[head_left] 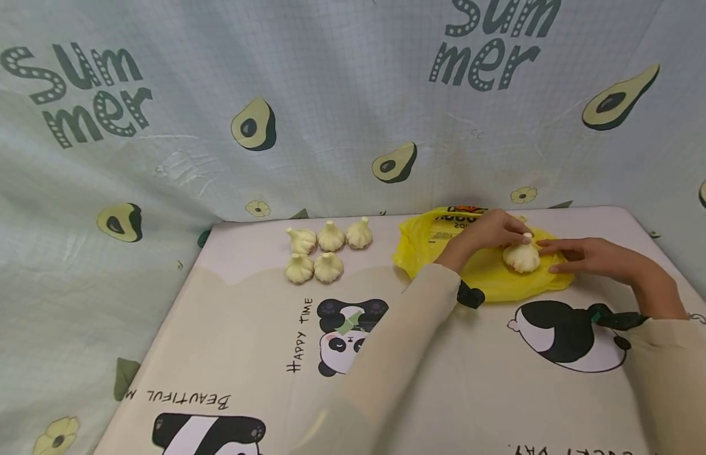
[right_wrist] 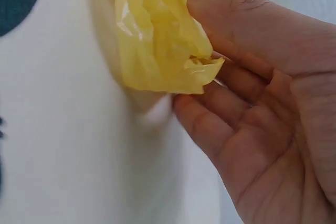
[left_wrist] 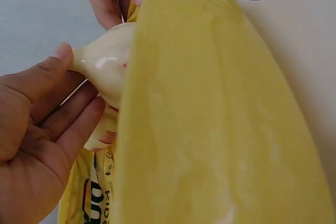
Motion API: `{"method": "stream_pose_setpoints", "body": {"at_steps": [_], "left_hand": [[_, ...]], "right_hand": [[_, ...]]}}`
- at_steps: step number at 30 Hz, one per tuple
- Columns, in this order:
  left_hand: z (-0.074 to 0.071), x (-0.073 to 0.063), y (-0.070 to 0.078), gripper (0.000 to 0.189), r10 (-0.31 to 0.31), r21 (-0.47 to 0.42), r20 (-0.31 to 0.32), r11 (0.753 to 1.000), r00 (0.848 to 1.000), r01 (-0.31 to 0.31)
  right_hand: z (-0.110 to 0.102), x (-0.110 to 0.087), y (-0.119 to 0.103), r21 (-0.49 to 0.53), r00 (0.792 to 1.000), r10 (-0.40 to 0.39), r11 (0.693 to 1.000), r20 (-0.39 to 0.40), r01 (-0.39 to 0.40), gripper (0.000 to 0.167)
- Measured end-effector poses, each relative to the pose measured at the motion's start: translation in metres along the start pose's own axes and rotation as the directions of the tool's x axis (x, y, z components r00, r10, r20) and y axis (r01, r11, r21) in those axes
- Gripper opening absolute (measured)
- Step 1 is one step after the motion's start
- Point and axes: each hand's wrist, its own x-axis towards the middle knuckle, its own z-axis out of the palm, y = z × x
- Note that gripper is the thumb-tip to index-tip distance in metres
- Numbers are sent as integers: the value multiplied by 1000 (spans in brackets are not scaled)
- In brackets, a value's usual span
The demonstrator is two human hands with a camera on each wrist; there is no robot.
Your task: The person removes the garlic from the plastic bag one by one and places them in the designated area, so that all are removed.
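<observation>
A garlic bulb lies at the yellow plastic bag on the right of the table. My left hand pinches its stem, with the thumb on the tip in the left wrist view. Below that bulb, part of another pale, red-marked bulb shows beside the bag. My right hand pinches the bag's edge; the crumpled yellow plastic lies between thumb and fingers in the right wrist view. The bag hides part of both bulbs in the left wrist view.
Several garlic bulbs stand in two rows at the table's back left. Panda prints mark the pale tabletop. Behind the table hangs a curtain printed with avocados and lettering.
</observation>
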Motion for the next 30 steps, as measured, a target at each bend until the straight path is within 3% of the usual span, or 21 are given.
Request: {"method": "stream_pose_setpoints", "body": {"at_steps": [6,19,24,30], "left_hand": [[-2,2,4,30,43,10,53,999,998,-44],[-5,5,10,29,93,125,111,986,989,-107],[-11,-1,13,32,110,128,146,983,983,-129],[-27,-19,12,34,214,145,171,960,962,-240]], "right_hand": [[-10,5,-8,-142,999,-51,988,19,54,55],[-11,6,-10,-140,997,-68,988,19,70,52],[-10,6,-10,-134,998,-58,989,20,60,55],[-10,7,-9,-165,997,-75,983,27,78,51]]}}
